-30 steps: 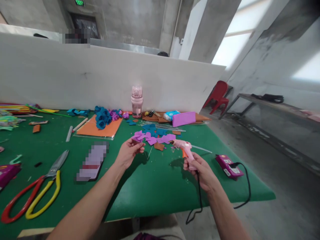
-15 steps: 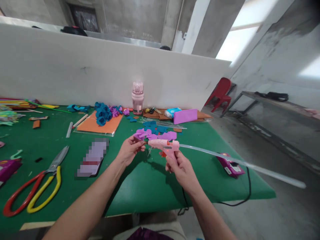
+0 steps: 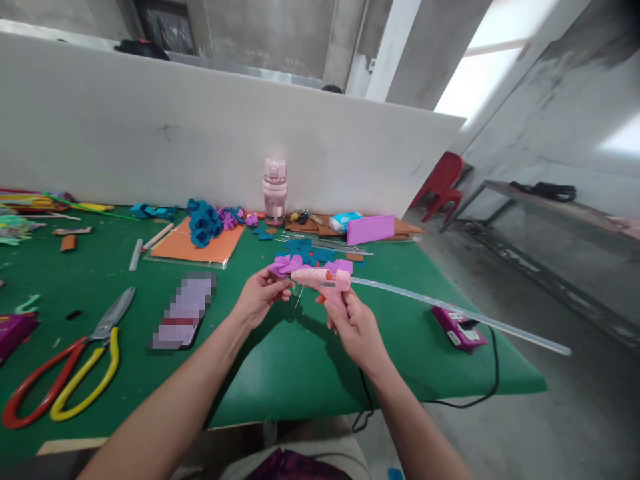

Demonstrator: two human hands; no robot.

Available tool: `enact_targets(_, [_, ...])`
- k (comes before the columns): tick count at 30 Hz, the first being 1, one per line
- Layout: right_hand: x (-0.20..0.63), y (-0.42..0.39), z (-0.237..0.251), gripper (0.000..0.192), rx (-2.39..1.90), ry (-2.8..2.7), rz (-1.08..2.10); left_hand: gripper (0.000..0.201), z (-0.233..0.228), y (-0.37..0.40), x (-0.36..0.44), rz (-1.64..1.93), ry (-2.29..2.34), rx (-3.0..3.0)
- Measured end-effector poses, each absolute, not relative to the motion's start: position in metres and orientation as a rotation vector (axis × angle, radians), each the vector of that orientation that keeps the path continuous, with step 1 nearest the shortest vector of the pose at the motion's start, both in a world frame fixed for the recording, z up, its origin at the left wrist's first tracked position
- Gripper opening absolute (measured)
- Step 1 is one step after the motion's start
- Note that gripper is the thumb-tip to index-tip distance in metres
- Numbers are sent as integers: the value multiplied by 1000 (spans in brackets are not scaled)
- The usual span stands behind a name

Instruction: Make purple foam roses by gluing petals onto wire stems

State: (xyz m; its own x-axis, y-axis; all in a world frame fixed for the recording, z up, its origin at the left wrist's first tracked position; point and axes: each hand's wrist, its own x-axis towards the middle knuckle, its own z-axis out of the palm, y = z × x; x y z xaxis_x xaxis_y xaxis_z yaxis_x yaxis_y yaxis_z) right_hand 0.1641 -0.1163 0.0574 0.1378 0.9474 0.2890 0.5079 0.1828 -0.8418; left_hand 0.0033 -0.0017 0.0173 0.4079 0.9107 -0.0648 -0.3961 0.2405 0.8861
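Grey concrete walls [image 3: 280, 33] are rising behind a long white panel [image 3: 210, 133], and a pink bottle [image 3: 275, 193] is standing on the green tabletop [image 3: 280, 373] just in front of that panel. Well to the right of the bottle, past the table's end, a red chair [image 3: 443, 183] and a bench [image 3: 590, 215] are standing on the bare floor [image 3: 540, 300]. Daylight is showing brightly above them.

Left of the bottle, a blue flower-like bundle [image 3: 203, 223] is resting on an orange sheet [image 3: 175, 250]. Farther left and nearer the viewer, open-handled scissors [image 3: 107, 327] are lying on the green. Right of the bottle, a purple sheet [image 3: 371, 229] is leaning among brown material.

On the bottle's near side, the left hand [image 3: 263, 293] is pinching a purple piece [image 3: 287, 265] between thumb and fingers. Slightly right of it, the right hand [image 3: 355, 327] is gripping a pink glue gun [image 3: 320, 277] by the handle. The nozzle is pointing toward the piece; whether they are touching is hidden. A clear glue stick [image 3: 450, 309] is jutting from the gun's rear, rightward from the bottle.
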Motion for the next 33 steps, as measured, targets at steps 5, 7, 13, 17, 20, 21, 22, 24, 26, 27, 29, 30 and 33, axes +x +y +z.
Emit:
enact_targets(5, [163,-115,58,30,-1496,-1523,553,32,17,-1,4,995,681,930])
enact_targets(7, [164,-115,56,30,-1505,-1535,526,32,17,-2,4,998,686,927])
enact_targets(13, [165,-113,52,27,-1505,-1554,483,32,18,-2,4,994,687,923])
enact_targets(17, [165,-113,53,28,-1515,-1553,501,32,19,-3,4,1002,698,918])
enact_targets(20, [164,-113,53,29,-1520,-1558,492,32,19,-3,4,1002,696,918])
enact_targets(21, [164,-113,53,29,-1524,-1561,489,32,18,-3,4,1000,691,922])
enact_targets(22, [164,-114,53,30,-1529,-1562,487,32,18,-2,4,1000,688,926])
enact_targets(24, [164,-114,54,29,-1540,-1563,485,31,18,-2,4,997,685,931])
enact_targets(26, [164,-114,54,29,-1549,-1561,480,31,18,-2,4,996,686,931])
enact_targets(27, [164,-114,54,29,-1551,-1560,477,31,18,-2,4,996,687,930])
enact_targets(29, [164,-114,53,29,-1551,-1560,473,32,19,-2,4,997,687,931])
enact_targets(30, [164,-113,53,29,-1550,-1561,470,33,19,-2,4,999,687,931])
enact_targets(33, [164,-113,53,28,-1542,-1568,449,33,19,-3,4,1002,690,932])
